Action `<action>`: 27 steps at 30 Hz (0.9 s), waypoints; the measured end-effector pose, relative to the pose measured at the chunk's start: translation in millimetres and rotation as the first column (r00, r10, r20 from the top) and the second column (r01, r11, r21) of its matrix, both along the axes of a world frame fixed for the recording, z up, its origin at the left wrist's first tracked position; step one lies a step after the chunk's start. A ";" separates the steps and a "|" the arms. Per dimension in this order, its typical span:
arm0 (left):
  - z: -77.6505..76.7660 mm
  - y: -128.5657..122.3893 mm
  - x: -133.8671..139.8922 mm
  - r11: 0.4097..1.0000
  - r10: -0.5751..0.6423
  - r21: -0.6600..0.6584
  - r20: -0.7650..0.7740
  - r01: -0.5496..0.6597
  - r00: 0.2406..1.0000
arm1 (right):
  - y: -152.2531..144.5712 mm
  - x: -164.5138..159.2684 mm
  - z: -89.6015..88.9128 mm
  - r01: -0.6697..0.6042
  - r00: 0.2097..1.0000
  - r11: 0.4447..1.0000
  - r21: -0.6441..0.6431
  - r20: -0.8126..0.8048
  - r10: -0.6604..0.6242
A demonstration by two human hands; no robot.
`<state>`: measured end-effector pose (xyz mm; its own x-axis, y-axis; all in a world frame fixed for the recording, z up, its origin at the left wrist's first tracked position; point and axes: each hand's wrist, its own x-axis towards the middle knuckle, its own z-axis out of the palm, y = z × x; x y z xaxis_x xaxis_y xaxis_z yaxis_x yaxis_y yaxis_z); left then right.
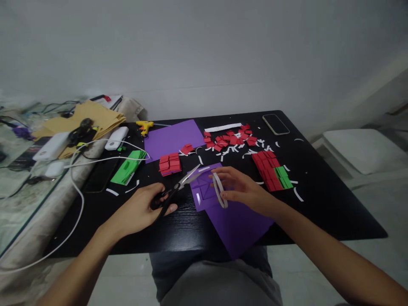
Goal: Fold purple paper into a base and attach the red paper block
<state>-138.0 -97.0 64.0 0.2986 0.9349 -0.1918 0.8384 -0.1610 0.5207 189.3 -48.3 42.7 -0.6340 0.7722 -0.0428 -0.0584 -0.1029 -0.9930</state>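
The black table is stretching across the view, its near edge running by the person's lap, with bare surface showing right of the right forearm. The near purple paper is lying mostly right of centre, one corner jutting past that edge. The far purple sheet is resting toward the back. The left hand is gripping black-handled scissors, fingers curling around the handles; the blades are standing apart, their tips reaching over the near paper's left margin. Bare tabletop is showing between this hand and that paper. The right hand is hovering above the paper, thumb and fingers pinching a white ring, which is standing on edge. A red-and-green block is sitting just beyond this hand, narrowing its room there. White strips are scattering around the block.
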 end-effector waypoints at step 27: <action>-3.8 1.2 -0.1 0.996 -0.074 0.047 -0.032 0.076 0.997 | -7.3 -13.0 -13.0 0.025 0.998 0.999 -0.030 -0.062 -0.027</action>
